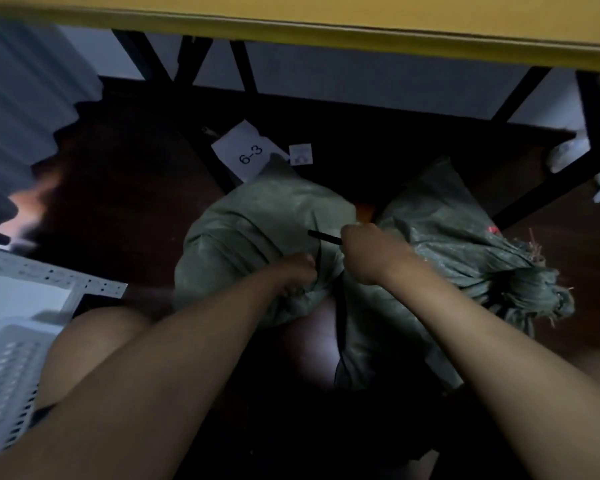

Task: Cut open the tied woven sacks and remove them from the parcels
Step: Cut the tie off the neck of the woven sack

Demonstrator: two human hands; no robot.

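Note:
Two grey-green woven sacks lie on the dark floor under a shelf. The left sack (pixel 257 216) is bulging; my left hand (pixel 297 275) grips its bunched neck, where a thin black tie shows. My right hand (pixel 368 251) holds a slim black tool (pixel 324 237) whose tip points left over that sack. The right sack (pixel 440 223) lies beside it, its tied, frayed neck (pixel 530 289) pointing right. The sacks hide whatever is inside them.
A yellow shelf board (pixel 326 22) on black metal legs (pixel 243 67) runs overhead. A white label reading 6-3 (pixel 246 150) hangs on a leg behind the sacks. A white perforated basket (pixel 11 368) stands at the lower left. My knee (pixel 94 334) is beside it.

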